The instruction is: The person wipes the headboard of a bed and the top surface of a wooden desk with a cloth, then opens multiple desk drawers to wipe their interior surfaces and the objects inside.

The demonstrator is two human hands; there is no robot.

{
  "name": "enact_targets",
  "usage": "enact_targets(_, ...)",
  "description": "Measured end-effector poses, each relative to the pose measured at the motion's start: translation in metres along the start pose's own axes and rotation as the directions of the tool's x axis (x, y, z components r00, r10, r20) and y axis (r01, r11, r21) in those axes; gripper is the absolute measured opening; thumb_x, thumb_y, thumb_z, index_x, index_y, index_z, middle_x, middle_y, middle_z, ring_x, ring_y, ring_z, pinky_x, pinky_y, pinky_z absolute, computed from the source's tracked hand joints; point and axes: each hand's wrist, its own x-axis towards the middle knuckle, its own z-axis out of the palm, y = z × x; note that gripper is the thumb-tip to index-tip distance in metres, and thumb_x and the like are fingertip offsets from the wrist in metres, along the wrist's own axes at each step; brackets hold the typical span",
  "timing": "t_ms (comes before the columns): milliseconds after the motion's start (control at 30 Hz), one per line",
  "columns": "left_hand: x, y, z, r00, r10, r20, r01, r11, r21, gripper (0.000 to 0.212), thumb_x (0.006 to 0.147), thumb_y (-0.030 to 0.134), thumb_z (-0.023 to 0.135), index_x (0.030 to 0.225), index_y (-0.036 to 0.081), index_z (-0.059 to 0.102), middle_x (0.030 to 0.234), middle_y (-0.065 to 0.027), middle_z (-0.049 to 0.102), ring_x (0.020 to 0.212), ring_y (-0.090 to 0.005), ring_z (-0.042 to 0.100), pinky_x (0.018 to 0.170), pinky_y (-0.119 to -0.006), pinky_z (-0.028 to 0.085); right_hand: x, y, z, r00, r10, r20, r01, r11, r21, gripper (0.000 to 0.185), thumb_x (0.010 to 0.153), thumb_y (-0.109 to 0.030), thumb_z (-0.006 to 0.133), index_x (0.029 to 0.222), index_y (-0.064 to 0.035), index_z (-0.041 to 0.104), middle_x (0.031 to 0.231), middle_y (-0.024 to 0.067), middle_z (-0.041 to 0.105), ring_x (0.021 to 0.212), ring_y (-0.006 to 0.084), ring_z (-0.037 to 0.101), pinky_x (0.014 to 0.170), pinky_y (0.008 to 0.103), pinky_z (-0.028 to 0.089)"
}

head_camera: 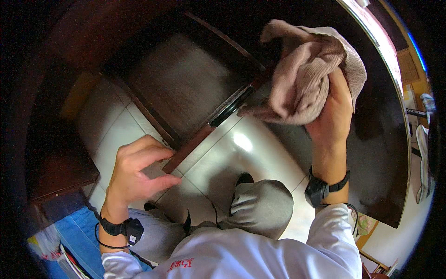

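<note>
My right hand (332, 115) grips a crumpled beige-pink cloth (306, 80), raised at the upper right in front of dark furniture. A loose end of the cloth hangs to the left, slightly blurred. At the lower left my left hand (139, 171) has its thumb and fingers apart around the near corner of a pulled-out dark wooden drawer (191, 150); whether the fingertips touch it I cannot tell. The drawer has a black handle strip (231, 106) along its front edge. Its flat bottom (181, 80) shows, with no objects visible on it.
A dark panel (379, 167) of furniture stands to the right, and a dark wooden cabinet (62, 167) to the left. Light floor tiles (209, 157) lie under the drawer, near my bent knees. Blue fabric (76, 230) and a plastic bag (48, 240) are at the lower left.
</note>
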Motion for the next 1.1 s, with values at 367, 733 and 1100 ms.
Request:
enact_targets(367, 0.005, -0.014, -0.006, 0.829, -0.379, -0.411, 0.203, 0.889, -0.411, 0.069, 0.089, 0.015, 0.071, 0.148, 0.003, 0.037, 0.142, -0.0148, 0.051, 0.125, -0.0253, 0.055, 0.109, -0.040, 0.042, -0.016, 0.083, 0.122, 0.885, -0.171, 0.433, 0.423, 0.685, -0.594, 0.030, 0.090, -0.011, 0.067, 0.118, -0.0013, 0.063, 0.111, 0.0175, 0.064, 0.106, 0.0329, 0.062, 0.094, 0.0416, 0.050)
enact_targets(733, 0.170, -0.069, -0.034, 0.950, -0.149, -0.275, 0.023, 0.910, -0.414, 0.031, 0.095, 0.021, 0.064, 0.119, 0.002, 0.066, 0.116, -0.0065, 0.069, 0.106, -0.0144, 0.063, 0.098, -0.029, 0.047, 0.016, 0.054, -0.010, 0.882, -0.237, 0.407, 0.411, -0.033, -0.911, 0.041, 0.084, -0.025, 0.078, 0.115, -0.0005, 0.066, 0.124, 0.0208, 0.063, 0.125, 0.0414, 0.055, 0.105, 0.0475, 0.045)
enact_targets(1100, 0.200, -0.027, 0.053, 0.970, 0.177, 0.169, -0.188, 0.981, 0.050, 0.041, 0.089, 0.006, 0.058, 0.130, 0.008, 0.061, 0.129, -0.0126, 0.066, 0.104, -0.0296, 0.069, 0.086, -0.036, 0.055, 0.006, 0.048, -0.017, 0.851, -0.315, 0.421, 0.461, 0.064, -0.885, 0.034, 0.079, -0.008, 0.077, 0.109, -0.0005, 0.066, 0.126, 0.0208, 0.064, 0.126, 0.0419, 0.056, 0.105, 0.0463, 0.045)
